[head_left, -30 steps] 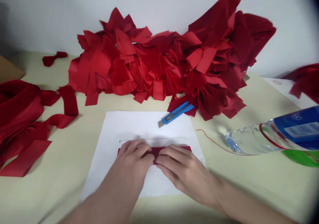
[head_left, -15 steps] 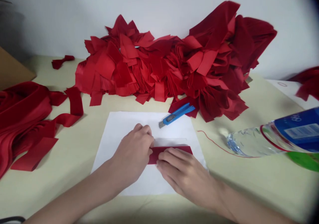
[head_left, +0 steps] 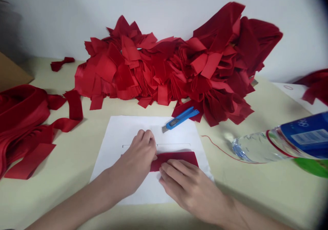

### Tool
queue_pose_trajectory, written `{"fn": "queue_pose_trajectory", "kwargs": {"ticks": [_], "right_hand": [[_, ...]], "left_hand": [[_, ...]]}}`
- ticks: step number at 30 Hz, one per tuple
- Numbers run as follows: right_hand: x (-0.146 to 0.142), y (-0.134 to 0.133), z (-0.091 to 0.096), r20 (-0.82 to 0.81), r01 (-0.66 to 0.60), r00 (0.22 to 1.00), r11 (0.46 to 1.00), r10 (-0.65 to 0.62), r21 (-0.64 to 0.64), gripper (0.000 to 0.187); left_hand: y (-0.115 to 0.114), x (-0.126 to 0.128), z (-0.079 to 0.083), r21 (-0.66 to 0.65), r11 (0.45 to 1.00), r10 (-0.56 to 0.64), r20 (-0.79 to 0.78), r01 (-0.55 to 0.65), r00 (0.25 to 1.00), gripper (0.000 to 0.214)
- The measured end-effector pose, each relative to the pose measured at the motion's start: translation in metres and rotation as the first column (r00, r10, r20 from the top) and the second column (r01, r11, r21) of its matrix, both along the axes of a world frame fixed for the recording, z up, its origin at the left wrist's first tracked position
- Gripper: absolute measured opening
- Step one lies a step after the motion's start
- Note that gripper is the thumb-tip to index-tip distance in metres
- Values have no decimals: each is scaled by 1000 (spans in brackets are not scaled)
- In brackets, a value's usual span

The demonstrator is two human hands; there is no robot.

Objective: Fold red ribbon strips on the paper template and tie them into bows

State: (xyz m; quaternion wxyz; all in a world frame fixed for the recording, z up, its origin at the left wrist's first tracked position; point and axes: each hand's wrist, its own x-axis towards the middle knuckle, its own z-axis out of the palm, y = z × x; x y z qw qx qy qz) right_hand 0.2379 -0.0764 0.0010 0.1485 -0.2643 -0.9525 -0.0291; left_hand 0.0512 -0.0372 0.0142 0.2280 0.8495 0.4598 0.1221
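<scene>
A short, flat piece of red ribbon (head_left: 178, 157) lies on a white sheet of paper (head_left: 112, 131) marked with a ruled line. My left hand (head_left: 139, 161) is closed at the ribbon's left end, its thumb and fingertips pinched together there and covering that end. Along the ribbon's lower edge, my right hand (head_left: 186, 180) has its fingers bent close together, pressing on the fabric; its thumb is tucked below. Beyond the hands, a blue utility knife (head_left: 180, 119) rests on the paper's upper right with a short length of blade showing.
A large heap of cut red ribbon pieces (head_left: 164, 69) lines the wall. Long red ribbon (head_left: 23, 107) is piled at the left, near a small red bow (head_left: 62, 63). On the right lie a water bottle (head_left: 284, 138), a thin red thread (head_left: 217, 145) and something green (head_left: 312, 167).
My right hand has slid slightly down, uncovering more of the ribbon's upper edge. My left hand has shifted a little left, and more of the ruled line shows. The view has moved slightly.
</scene>
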Motion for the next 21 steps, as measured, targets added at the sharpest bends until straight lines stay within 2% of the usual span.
{"fn": "queue_pose_trajectory", "kwargs": {"ticks": [3, 6, 8, 9, 11, 13, 17, 21], "right_hand": [[0, 10, 14, -93, 47, 994, 982, -65, -184, 18], [2, 27, 25, -204, 143, 952, 920, -229, -366, 15], [2, 39, 28, -182, 190, 935, 864, -304, -467, 24], [2, 45, 28, -156, 195, 936, 837, -314, -512, 21], [1, 53, 28, -126, 182, 943, 794, -309, -580, 5], [-1, 58, 27, -135, 171, 940, 776, -313, -607, 10], [-3, 58, 25, -181, 162, 927, 786, -328, -597, 17], [-5, 56, 22, -195, 156, 925, 792, -327, -590, 18]], "left_hand": [[-5, -1, 1, 16, 999, -39, -31, 40, 999, 23], [-5, -3, 1, -44, 999, -13, -46, 11, 999, 23], [-3, -4, 1, -49, 999, -15, -39, 13, 999, 22], [-3, -4, 1, -43, 999, -27, -34, 26, 999, 23], [-2, -5, 1, -19, 998, -55, -18, 55, 998, 24], [-2, -5, 1, -25, 999, -37, 12, 38, 999, 25], [0, -6, 0, -129, 990, 70, 108, -56, 992, 16], [4, -6, -1, -134, 991, 35, 145, -16, 989, 17]]}}
